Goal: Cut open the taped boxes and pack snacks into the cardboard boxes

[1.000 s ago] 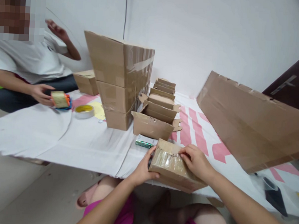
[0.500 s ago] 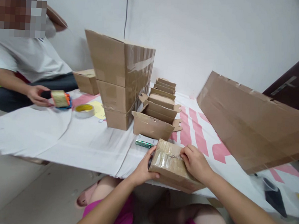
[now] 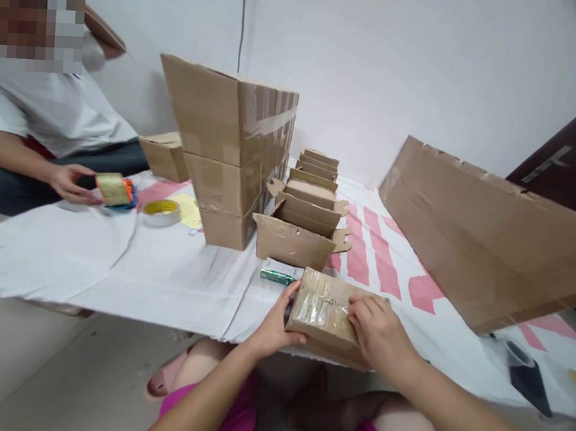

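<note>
A taped cardboard box (image 3: 322, 307) lies at the table's near edge, directly in front of me. Its top has shiny clear tape across the left part, with a torn, rough-looking seam. My left hand (image 3: 279, 318) grips the box's left end, thumb on the near side and fingers around the far corner. On top, my right hand (image 3: 378, 329) presses its bent, close-together fingers at the seam; whether they pinch a bit of tape is hidden. Just beyond my left fingers sits a small green-and-white packet (image 3: 280, 272).
Tall stacked boxes (image 3: 218, 160) stand left of a row of open cardboard pieces (image 3: 296, 238). A large cardboard sheet (image 3: 485, 232) leans at right, near a black roll (image 3: 528, 376). At left, a co-worker's hand (image 3: 74, 185) holds a tape dispenser (image 3: 114, 190) beside a tape roll (image 3: 161, 213).
My right hand has shifted slightly right and nearer on the box top, its fingers now lying flatter. My left hand keeps its hold.
</note>
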